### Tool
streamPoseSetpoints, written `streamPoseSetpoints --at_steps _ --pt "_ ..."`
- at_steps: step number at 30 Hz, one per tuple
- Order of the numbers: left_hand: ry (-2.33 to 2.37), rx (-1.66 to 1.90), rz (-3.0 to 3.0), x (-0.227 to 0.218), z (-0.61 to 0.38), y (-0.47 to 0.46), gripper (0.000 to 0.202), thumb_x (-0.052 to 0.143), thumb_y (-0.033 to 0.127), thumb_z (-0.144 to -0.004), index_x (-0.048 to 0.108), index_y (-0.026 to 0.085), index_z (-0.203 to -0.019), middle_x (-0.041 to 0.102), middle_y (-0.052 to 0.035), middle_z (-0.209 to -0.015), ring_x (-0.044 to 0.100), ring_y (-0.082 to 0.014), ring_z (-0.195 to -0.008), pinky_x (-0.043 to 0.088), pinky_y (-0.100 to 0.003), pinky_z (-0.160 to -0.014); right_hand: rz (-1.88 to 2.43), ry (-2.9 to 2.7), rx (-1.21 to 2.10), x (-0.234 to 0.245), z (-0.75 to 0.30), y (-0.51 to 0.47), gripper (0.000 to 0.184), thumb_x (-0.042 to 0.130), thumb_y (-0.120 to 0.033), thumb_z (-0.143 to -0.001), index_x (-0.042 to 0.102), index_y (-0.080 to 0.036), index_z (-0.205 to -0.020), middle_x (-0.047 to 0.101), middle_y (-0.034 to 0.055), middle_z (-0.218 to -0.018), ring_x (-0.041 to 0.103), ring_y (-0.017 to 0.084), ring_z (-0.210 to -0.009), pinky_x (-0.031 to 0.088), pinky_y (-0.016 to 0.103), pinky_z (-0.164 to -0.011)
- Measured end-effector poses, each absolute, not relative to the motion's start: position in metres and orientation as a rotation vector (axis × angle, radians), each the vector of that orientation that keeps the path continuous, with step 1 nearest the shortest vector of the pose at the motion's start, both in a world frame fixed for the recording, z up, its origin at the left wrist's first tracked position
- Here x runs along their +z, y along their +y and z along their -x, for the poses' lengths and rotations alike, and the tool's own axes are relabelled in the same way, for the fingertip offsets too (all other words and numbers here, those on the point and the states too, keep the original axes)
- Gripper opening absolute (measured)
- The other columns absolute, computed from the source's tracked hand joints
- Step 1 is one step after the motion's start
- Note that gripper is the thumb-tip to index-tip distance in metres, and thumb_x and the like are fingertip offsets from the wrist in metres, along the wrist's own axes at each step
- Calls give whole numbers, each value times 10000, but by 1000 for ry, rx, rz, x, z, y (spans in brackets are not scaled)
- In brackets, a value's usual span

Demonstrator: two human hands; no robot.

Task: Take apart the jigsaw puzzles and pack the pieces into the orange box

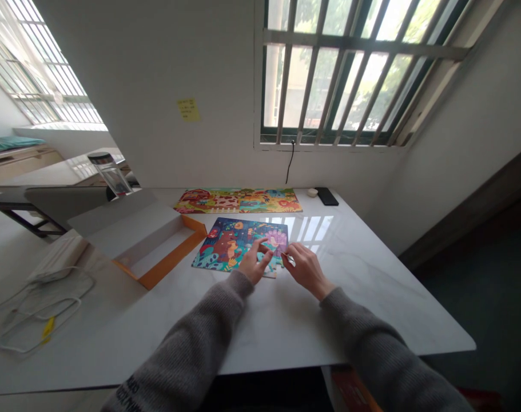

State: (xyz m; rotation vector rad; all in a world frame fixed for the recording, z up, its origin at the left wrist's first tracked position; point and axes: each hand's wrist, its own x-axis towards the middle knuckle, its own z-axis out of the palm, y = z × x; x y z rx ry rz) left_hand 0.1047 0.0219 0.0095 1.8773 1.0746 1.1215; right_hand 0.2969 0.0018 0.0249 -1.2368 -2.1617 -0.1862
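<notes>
1. The right hand [303, 266] has its thumb and forefinger pinched together on a small puzzle piece [287, 257], just off the puzzle's near right corner; the printing on the piece is too small to make out.
2. The left hand [255, 263], just beside the right one, lies over the puzzle with its thumb and forefinger apart; nothing is seen gripped in it.
3. Under and beyond the left hand is the dark blue puzzle [223, 241], flat on the table [372, 312], showing a brown bear and a purple bird. Its edge is uneven between the two hands, at the near right corner.
4. Left of the left hand, near the puzzle, stands an open orange box [174, 257] with a pale inside.
5. Straight ahead of both hands, past the puzzle, lies a long farm picture [228, 201].
6. Ahead of the right hand, at the table's far edge, a black phone [327, 196] lies beside a small white object [312, 193].
7. Farther left of the left hand are a looped white cord [77, 306] with a yellow tag [48, 328] and, farther ahead, a clear bottle [113, 175].
8. High ahead of the hands are a yellow note [188, 110] on the wall and a barred window [302, 86].
</notes>
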Motion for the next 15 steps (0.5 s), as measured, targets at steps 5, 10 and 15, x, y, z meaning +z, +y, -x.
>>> streamPoseSetpoints --at_steps 5,10,15 --pt "886 1090 -1445 6 -102 23 619 531 584 -860 494 127 -1276 664 -102 -983 649 -207 -864 515 -295 -683 1070 -2216 -84 33 -265 10 119 479 -245 -970 551 -210 -881 587 75 -900 558 211 -834 451 323 -758" --pt "909 1090 -1335 -4 -91 30 610 606 492 -815 444 151 -1294 642 -22 -794 657 -163 -671 497 -273 -614 903 -2283 130 29 -259 7 354 635 -327 -886 522 -233 -1207 554 122 -1207 524 270 -1130 452 443 -963" --pt "999 1066 -1363 -7 -73 43 473 701 389 -711 490 169 -1074 630 10 -745 632 -140 -628 476 -250 -595 1095 -2163 240 18 -289 15 318 560 -271 -923 537 -202 -1233 614 106 -1117 534 257 -1085 464 426 -954"
